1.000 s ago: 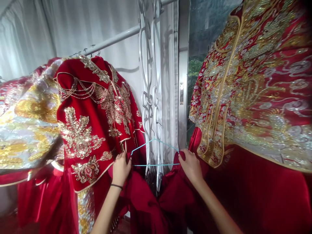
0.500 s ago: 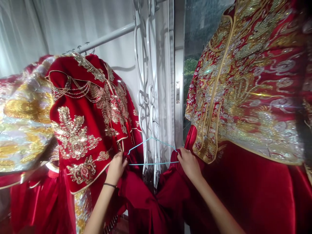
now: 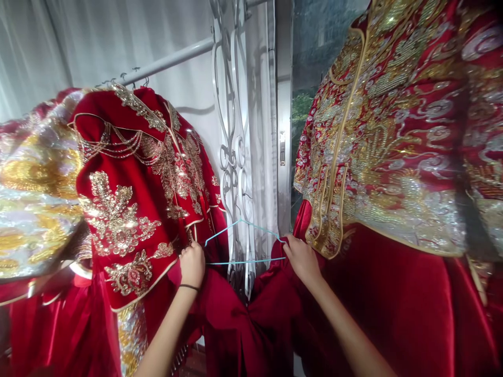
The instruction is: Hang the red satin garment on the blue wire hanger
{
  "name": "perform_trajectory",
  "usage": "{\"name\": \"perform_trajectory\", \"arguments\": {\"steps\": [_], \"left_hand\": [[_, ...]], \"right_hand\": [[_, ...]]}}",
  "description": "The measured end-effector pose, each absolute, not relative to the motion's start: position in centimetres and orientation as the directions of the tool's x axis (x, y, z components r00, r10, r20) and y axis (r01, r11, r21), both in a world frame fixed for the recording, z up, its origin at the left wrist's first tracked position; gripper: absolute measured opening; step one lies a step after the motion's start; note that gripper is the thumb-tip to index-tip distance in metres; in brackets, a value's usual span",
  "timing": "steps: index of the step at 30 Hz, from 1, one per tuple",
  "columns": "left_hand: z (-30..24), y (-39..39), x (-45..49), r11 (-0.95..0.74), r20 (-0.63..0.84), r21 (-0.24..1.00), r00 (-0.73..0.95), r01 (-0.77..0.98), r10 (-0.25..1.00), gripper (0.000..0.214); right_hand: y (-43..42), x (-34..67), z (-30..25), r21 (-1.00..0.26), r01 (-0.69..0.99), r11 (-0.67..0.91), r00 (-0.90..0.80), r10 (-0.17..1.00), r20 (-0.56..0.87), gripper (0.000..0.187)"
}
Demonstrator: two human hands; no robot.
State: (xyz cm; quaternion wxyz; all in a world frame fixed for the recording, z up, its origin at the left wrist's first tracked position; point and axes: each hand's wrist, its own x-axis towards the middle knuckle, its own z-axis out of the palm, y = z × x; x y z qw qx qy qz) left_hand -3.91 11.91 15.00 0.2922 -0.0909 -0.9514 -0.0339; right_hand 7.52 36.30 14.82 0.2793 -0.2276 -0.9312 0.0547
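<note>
A thin light-blue clothes hanger (image 3: 245, 261) spans the gap between my two hands, its hook rising in front of white scrollwork. From it hangs a dark red dress (image 3: 228, 309), gathered at the middle of its front. My left hand (image 3: 192, 264) is closed at the hanger's left end, with the garment's left top edge bunched at the fingers. At the other end, my right hand (image 3: 301, 256) pinches the dark red cloth against the hanger. The fingertips of my left hand are partly hidden.
On the left, a red jacket with gold beading (image 3: 147, 157) hangs from a white rail (image 3: 168, 60). A gold-embroidered red jacket (image 3: 377, 152) with a red skirt (image 3: 396, 293) stands close on the right. Between them rises a white scrolled metal stand (image 3: 231, 146) before pale curtains.
My left hand has turned, its back now facing me more, and shifted slightly right along the dress edge. My right hand keeps its grip. The view has drifted slightly to the right.
</note>
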Motion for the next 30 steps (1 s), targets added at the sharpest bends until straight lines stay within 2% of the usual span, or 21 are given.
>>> {"name": "perform_trajectory", "arguments": {"steps": [8,11,14,19,25,30], "left_hand": [[15.9,8.4,-7.5,0.908,0.521,0.257,-0.839,0.331,0.158,0.024],[15.9,6.6,-8.7,0.852,0.493,0.408,-0.865,0.327,0.096,0.021],[15.6,4.9,-9.3,0.815,0.466,0.492,-0.883,0.307,0.051,0.019],[14.2,3.5,-9.0,0.719,0.445,0.621,-0.895,0.313,0.006,0.018],[11.0,2.9,-8.7,0.563,0.382,0.776,-0.922,0.286,-0.059,0.017],[6.3,2.6,-7.2,0.372,0.285,0.894,-0.958,0.25,-0.042,0.023]], "right_hand": [[39.8,7.3,15.4,-0.389,0.247,0.887,-0.692,0.443,0.57,0.027],[40.7,7.2,15.4,-0.475,0.237,0.848,-0.647,0.502,0.574,0.026],[41.3,7.1,15.4,-0.564,0.229,0.793,-0.605,0.57,0.556,0.024],[42.2,7.0,14.5,-0.603,0.272,0.75,-0.495,0.646,0.581,0.023],[43.8,8.5,12.0,-0.724,0.301,0.621,-0.413,0.769,0.488,0.023],[43.2,10.0,6.6,-0.813,0.196,0.548,-0.483,0.776,0.407,0.021]]}}
